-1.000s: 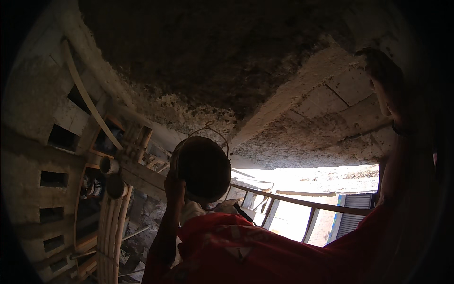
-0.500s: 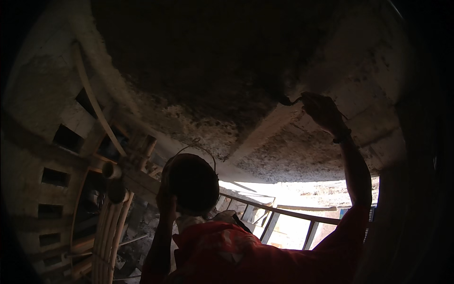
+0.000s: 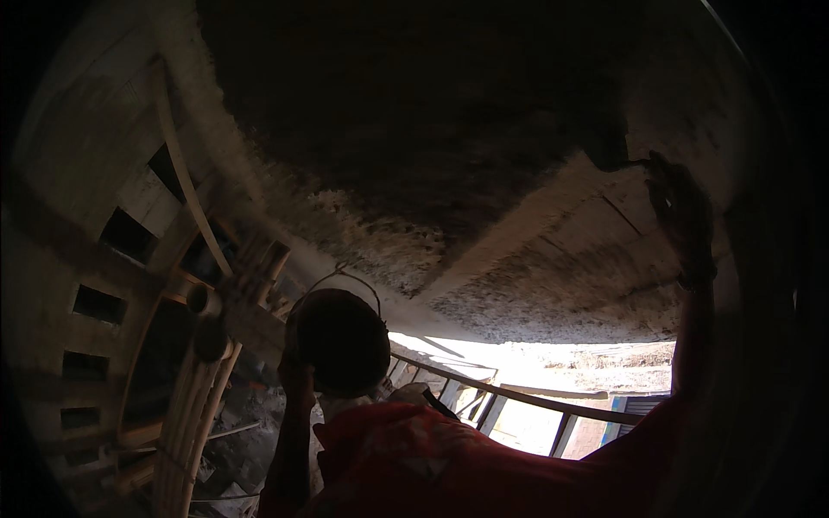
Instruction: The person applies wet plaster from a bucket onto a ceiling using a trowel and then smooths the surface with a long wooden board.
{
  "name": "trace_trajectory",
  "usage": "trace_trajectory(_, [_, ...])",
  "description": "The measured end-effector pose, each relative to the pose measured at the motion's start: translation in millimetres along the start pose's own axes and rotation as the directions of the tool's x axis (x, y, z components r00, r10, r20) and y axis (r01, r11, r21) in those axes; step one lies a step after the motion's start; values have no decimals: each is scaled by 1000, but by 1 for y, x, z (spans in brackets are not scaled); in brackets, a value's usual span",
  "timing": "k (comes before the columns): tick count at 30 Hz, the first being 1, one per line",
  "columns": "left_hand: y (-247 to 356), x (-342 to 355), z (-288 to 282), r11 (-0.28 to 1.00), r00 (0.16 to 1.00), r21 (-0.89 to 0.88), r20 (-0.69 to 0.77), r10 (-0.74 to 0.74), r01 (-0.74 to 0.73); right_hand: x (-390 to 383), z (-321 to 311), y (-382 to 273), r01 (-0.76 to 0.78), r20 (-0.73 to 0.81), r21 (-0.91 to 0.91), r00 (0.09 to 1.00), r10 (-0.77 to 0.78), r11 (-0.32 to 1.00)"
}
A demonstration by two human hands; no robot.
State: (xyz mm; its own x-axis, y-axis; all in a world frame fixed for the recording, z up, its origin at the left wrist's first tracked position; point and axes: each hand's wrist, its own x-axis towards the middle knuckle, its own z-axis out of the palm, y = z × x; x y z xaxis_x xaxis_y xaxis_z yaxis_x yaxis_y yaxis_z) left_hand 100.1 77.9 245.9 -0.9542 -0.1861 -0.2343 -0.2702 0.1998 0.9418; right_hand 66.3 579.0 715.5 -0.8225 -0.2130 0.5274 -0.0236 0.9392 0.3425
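Observation:
My left hand [image 3: 298, 380] grips the side of a dark round bucket [image 3: 345, 345] in front of my red shirt. The bucket's thin wire handle stands up above its rim, and its contents are too dark to make out. Raised at the right, my right hand [image 3: 680, 207] is closed on a trowel [image 3: 623, 164]. The trowel's curved neck shows, and its dark blade lies along the rough overhead surface [image 3: 544, 276]. Beside the blade spreads a large dark patch [image 3: 406, 112] on that surface, bordered by a paler band.
A bundle of poles [image 3: 186, 423] stands at the lower left, near a wall [image 3: 95, 332] with several square openings. Another long thin pole [image 3: 184, 177] leans there. Behind me a railing [image 3: 518, 395] crosses a bright outdoor opening.
My right hand and the trowel have moved to the right and slightly up along the overhead surface. The bucket in my left hand has shifted a little left and down in the picture.

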Motion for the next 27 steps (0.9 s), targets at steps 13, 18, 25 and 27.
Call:
trace_trajectory(13, [-20,-3,11,914,990,-391,-40,-132,106,24,21,-117,222,127,843,803,-583,490])
trace_trajectory(18, [-5,-31,-12,997,991,81,-135,-8,19,58,60,-17,-227,160,693,974,161,684])
trace_trajectory(25, [-1,-43,-27,959,958,58,-94,-271,277,18,88,-80,-320,358,672,930,86,667])
trace_trajectory(27, [-12,-38,-24,960,980,199,-58,-189,197,-13,128,-100,96,210,562,944,-254,821])
